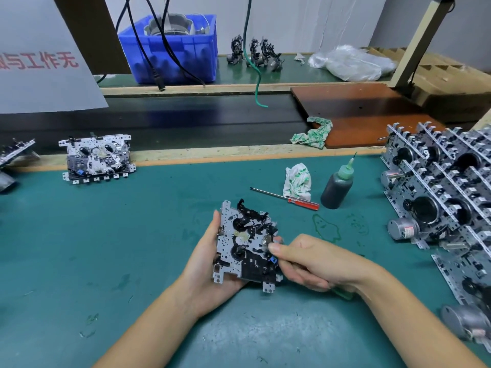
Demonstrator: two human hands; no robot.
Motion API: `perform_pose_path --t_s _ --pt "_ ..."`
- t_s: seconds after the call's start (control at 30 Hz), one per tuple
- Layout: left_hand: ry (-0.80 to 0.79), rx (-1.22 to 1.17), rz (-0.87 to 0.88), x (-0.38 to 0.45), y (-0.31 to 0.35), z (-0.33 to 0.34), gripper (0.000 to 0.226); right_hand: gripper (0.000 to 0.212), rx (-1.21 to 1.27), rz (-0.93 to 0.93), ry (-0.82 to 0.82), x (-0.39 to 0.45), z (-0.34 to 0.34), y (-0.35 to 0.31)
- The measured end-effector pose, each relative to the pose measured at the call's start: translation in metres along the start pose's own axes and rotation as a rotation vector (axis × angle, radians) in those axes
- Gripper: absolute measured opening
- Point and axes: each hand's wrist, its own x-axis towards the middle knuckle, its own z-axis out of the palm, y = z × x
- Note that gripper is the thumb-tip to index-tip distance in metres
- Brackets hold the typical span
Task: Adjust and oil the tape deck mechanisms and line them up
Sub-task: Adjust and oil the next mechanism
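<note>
Adjusting step: left hand (210,264) cradles tape deck mechanism (245,247), right hand (316,261) pinches its edge part; oil bottle (337,188) likely needed next

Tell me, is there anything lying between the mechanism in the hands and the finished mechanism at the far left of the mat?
Nothing visible. The tape deck mechanism is held in the left hand, with the right hand pinching its right edge. The green mat between it and the finished mechanism shows only smears. The screwdriver lies to the right.
</note>
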Motion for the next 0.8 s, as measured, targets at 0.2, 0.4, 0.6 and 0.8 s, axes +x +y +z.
perform_pose_path --t_s 0.2,0.4,0.6,0.8 --pt "-0.097 -0.052 -0.033 -0.007 0.007 -0.001 0.097 0.048 -0.217 -0.047 0.575 -0.007 -0.014 0.003" --pt "-0.155 0.217 -0.212 -0.01 0.019 0.001 0.08 0.071 -1.103 -0.144 0.538 -0.025 -0.01 0.01" --pt "-0.083 0.85 -0.212 -0.007 0.039 0.023 0.06 0.063 -1.291 -0.389 0.649 -0.041 -0.002 0.027" --pt "0.631 1.712 0.384 -0.03 0.021 0.011 0.083 0.052 -1.173 -0.425 0.77 -0.049 0.012 0.045"
